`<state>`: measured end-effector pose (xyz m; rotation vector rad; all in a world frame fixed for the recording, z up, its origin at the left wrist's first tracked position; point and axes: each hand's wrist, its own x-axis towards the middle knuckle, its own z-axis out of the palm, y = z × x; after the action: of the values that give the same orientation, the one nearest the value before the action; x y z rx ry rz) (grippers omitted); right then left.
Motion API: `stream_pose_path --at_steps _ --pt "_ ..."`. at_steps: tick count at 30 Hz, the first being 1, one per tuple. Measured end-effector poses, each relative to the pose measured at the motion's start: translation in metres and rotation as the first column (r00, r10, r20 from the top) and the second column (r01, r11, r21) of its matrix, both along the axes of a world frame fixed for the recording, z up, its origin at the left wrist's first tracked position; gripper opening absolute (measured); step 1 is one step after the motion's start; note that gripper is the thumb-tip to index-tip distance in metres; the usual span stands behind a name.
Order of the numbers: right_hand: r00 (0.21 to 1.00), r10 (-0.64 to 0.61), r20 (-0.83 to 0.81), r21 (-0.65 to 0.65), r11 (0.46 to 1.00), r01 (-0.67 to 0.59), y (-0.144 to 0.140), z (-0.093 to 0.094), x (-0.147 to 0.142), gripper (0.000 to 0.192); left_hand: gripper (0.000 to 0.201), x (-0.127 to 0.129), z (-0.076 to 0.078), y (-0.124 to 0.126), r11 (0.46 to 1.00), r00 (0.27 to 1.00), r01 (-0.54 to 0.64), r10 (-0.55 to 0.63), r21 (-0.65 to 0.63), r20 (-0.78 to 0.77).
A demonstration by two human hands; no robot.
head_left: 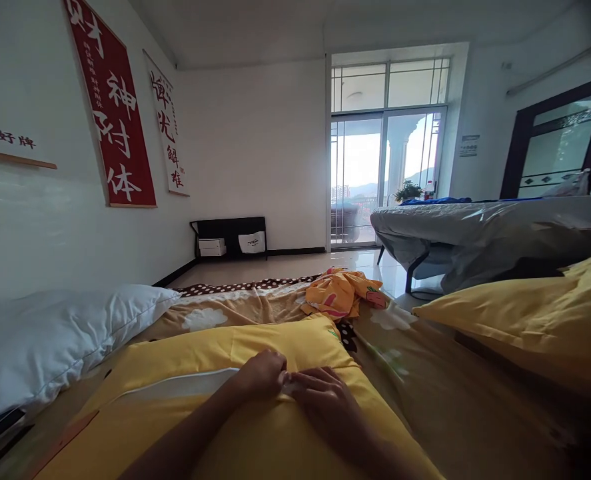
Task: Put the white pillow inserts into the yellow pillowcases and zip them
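Observation:
A yellow pillowcase (195, 343) lies in front of me with a white pillow (190, 383) inside. The white shows through a long slit with a pale edge, left of my hands. My left hand (262, 375) is closed in a fist-like grip on the cloth at the slit's right end. Close against it, my right hand (325, 400) has its fingers bent together, pinching the pillowcase along the same line. Whether a zipper pull sits between the fingertips is hidden.
A bare white pillow (75, 340) lies at left, and another yellow pillow (530, 313) at right. Crumpled orange cloth (338, 293) rests beyond on the brown patterned blanket (400, 387). A plastic-covered table (475, 223) stands at back right; a black rack (230, 230) is against the wall.

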<state>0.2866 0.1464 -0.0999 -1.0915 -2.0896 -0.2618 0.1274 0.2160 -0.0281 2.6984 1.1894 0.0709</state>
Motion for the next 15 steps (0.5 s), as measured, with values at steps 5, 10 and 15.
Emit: stream_pose_path --at_steps 5,10,15 --pt "0.994 -0.068 0.08 0.071 0.996 0.062 -0.001 -0.001 0.001 0.026 0.026 -0.002 0.002 -0.009 0.997 0.997 -0.076 0.076 0.024 -0.021" --pt "0.999 -0.027 -0.04 0.157 0.987 0.033 0.001 0.002 0.003 0.029 0.025 -0.002 0.01 -0.01 0.994 0.994 -0.111 0.111 -0.003 -0.009" --pt "0.991 0.004 -0.131 0.168 0.986 0.018 0.001 0.006 0.003 0.029 0.027 -0.001 0.017 -0.01 0.992 0.992 -0.123 0.124 0.033 -0.019"
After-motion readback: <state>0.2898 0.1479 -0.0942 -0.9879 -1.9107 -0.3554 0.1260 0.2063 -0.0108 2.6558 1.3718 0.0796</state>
